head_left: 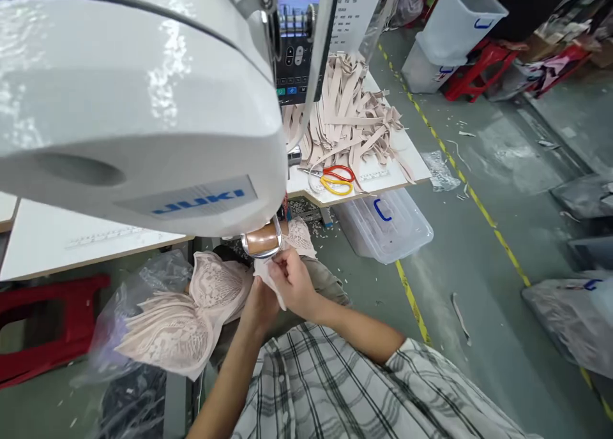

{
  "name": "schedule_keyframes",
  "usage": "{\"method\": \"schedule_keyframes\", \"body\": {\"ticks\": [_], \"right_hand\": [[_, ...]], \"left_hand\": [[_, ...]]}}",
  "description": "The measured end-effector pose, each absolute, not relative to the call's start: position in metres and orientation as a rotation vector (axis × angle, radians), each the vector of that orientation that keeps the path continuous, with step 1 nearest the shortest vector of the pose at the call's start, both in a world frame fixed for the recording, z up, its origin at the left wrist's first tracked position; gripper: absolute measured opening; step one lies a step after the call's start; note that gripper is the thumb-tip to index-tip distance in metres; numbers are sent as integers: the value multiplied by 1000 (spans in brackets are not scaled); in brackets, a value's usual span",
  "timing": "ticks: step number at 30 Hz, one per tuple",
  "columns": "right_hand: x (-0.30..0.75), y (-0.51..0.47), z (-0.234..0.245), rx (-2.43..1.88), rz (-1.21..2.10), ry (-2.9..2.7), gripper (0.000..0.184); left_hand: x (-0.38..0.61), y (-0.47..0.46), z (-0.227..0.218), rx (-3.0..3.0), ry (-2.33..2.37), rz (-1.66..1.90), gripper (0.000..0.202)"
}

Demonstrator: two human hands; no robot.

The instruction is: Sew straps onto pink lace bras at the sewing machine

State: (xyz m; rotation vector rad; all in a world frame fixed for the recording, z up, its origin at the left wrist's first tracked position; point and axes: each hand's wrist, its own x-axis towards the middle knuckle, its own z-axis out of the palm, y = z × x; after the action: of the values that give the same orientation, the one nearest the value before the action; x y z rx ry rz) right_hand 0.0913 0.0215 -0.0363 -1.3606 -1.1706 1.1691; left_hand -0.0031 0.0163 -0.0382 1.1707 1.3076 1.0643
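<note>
Just below the head of a white sewing machine [191,133], both hands grip a pale pink bra [268,274]. My left hand [261,302] is closed on its lower edge, with the fingers partly hidden behind the fabric. The fingers of my right hand [292,276] pinch the same fabric from the right, close to the machine's metal guard [263,240]. A lace cup [299,237] shows to the right of the guard. Left of my hands, a stack of pale pink lace bras [175,330] lies with the cups nested. The needle area is hidden.
Red-and-yellow-handled scissors [338,178] and a heap of beige fabric strips [349,113] lie on the white tabletop [412,161]. Beneath its edge stands a clear lidded bin [393,225]. A red stool [52,327] is at left, and a control panel [297,56] stands behind the machine.
</note>
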Motion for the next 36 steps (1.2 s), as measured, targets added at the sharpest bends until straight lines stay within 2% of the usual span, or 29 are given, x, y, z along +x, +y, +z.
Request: {"method": "schedule_keyframes", "body": {"ticks": [3,6,8,10,11,14,18,21,24,26,29,36], "right_hand": [[85,12,-44,-1358,1049,-1238,20],[94,9,-45,-1367,1107,-1260,16],[111,11,-38,-1362,1053,-1408,14],[132,18,-27,-1334,785,-1611,15],[143,24,-20,-1300,720,-1715,21],[163,43,-2,-1054,951,-2152,26],[166,54,15,-987,1320,-2392,10],[167,49,15,-1213,1244,-2195,6],[169,38,10,-1470,870,-1920,6],[167,29,7,-1449,686,-1885,10],[154,19,5,-1281,605,-1958,15],[125,19,-3,-1271,473,-1911,14]], "left_hand": [[1,14,-35,866,1267,1100,58],[-4,12,-28,648,1326,1139,49],[-14,15,-21,788,1370,1043,40],[-27,19,-13,1061,1363,824,38],[-33,21,-8,1187,1333,702,40],[-46,26,7,1438,1208,458,37],[-48,30,20,1531,1045,378,25],[-48,33,21,1457,1050,439,23],[-48,33,18,1196,1157,618,28],[-46,31,16,957,1199,739,33],[-38,27,13,735,1194,841,39],[-26,20,4,682,1258,1026,31]]}}
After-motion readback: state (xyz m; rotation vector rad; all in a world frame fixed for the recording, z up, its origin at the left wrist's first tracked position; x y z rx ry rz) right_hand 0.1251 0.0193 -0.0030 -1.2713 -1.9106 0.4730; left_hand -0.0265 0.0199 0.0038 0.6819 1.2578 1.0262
